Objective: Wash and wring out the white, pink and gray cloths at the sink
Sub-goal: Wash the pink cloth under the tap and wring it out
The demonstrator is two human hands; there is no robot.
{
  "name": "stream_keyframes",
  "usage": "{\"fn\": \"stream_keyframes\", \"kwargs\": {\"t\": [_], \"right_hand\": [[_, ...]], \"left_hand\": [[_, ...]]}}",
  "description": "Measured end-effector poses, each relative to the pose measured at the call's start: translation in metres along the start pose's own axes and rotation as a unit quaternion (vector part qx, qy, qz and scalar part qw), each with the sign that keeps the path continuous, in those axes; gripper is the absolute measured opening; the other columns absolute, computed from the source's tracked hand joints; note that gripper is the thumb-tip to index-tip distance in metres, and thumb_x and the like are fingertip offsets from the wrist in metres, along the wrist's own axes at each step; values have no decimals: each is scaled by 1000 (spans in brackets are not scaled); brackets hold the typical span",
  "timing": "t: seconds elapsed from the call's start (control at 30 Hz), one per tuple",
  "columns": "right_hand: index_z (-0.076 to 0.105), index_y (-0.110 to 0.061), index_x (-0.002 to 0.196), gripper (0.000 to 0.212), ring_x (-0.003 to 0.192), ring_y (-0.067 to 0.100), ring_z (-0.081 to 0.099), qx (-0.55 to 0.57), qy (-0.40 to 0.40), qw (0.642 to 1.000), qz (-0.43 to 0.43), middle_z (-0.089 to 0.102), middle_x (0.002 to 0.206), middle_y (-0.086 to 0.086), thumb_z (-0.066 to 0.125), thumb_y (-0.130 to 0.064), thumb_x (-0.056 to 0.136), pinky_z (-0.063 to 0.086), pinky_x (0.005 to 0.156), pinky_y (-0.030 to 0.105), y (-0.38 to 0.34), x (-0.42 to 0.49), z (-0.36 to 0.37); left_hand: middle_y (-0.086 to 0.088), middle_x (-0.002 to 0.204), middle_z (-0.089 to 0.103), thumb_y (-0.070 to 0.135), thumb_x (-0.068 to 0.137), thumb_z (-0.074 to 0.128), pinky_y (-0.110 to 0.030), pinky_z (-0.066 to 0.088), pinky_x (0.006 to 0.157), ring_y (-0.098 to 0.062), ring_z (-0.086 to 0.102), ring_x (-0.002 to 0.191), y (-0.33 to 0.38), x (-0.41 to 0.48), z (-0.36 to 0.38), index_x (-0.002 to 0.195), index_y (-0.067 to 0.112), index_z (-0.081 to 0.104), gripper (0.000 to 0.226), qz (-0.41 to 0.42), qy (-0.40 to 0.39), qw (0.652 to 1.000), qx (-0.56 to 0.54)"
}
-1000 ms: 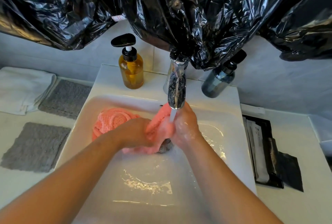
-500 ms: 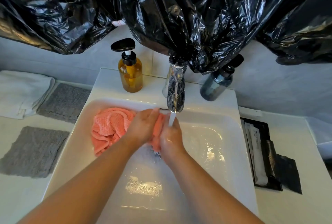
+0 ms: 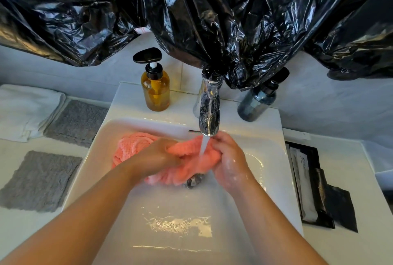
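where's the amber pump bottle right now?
Head view, left of centre: the amber pump bottle stands upright on the back ledge of the sink, just left of the faucet and behind the pink cloth.

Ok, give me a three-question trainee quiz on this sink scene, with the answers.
1. True or false: water from the tap falls onto the pink cloth.
2. The left hand and right hand both hold which cloth? A) white B) gray C) pink
3. Fill in: the two gray cloths lie on the counter to the ____ of the sink.
Key: 1 true; 2 C; 3 left.
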State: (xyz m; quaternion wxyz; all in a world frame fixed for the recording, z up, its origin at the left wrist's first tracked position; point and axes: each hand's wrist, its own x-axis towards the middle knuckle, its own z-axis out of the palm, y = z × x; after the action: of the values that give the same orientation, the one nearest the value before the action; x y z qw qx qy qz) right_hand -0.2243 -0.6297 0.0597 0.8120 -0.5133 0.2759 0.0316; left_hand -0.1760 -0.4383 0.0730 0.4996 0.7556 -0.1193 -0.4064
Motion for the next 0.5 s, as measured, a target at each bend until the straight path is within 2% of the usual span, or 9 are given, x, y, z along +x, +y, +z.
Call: {"fn": "stream_keyframes", "kwargs": {"t": [0.07,0.13,0.17,0.23,0.3,0.33,0.4,0.43,0.5], "right_hand": [[56,2,108,23,66,24,53,-32,-49,994,94,58,75,12,45,-5,89,39,58,34,18,-8,-6],[50,-6,100,25,54,20,33,-100,-124,971,179,39,61,5,48,-29,89,22,52,34,30,-17,-3],[53,-10,101,32,56,19,39,-150,-140,959,193,47,61,2,45,-40,95,23,53,33,31,-23,0],[61,-14,110,44,74,22,55,-187,-161,951,186,69,77,2,36,-50,104,30,59,30,33,-30,4],[63,-13,104,34,83,24,54,-148,-145,965,160,68,84,5,47,-43,100,39,69,30,31,-34,7],[62,-9,97,29,81,25,52,-112,-132,974,143,63,84,11,54,-37,96,44,73,33,31,-34,7],[52,-2,85,22,67,27,40,-14,-133,984,117,44,76,20,55,-24,89,40,68,39,27,-33,9],[54,-3,87,17,64,26,32,29,-135,984,111,35,72,18,53,-20,87,36,65,39,25,-34,11],[65,1,104,31,57,24,27,67,-113,987,90,34,64,13,47,-16,85,27,59,38,21,-29,13]], "left_hand": [[-12,67,69,-5,83,61,-23,42,47,-21,58,48,5,-1,1,96,6,70,19,-1,38,998,-51],[-5,68,66,-3,74,64,-21,42,47,-16,59,55,8,1,5,94,5,68,22,11,84,994,-70],[-2,68,65,4,68,63,-22,43,49,-16,59,60,9,1,6,90,8,66,23,17,108,991,-74],[0,70,64,15,59,59,-26,46,54,-14,59,66,9,4,7,87,12,64,29,32,147,987,-55],[1,73,65,19,57,60,-23,47,55,-11,60,67,11,3,6,89,14,64,32,51,162,985,-24],[0,75,68,18,59,63,-23,49,55,-11,62,68,14,2,6,90,16,65,31,61,158,985,-26],[-2,83,73,9,67,69,-25,54,57,-12,68,73,15,0,7,93,19,70,28,74,139,987,-33],[-2,85,74,3,71,71,-26,56,60,-13,70,75,14,0,7,95,21,71,30,76,128,989,-18],[-3,87,74,9,74,73,-31,55,66,-15,70,78,10,1,7,97,23,70,27,82,102,991,34]]}}
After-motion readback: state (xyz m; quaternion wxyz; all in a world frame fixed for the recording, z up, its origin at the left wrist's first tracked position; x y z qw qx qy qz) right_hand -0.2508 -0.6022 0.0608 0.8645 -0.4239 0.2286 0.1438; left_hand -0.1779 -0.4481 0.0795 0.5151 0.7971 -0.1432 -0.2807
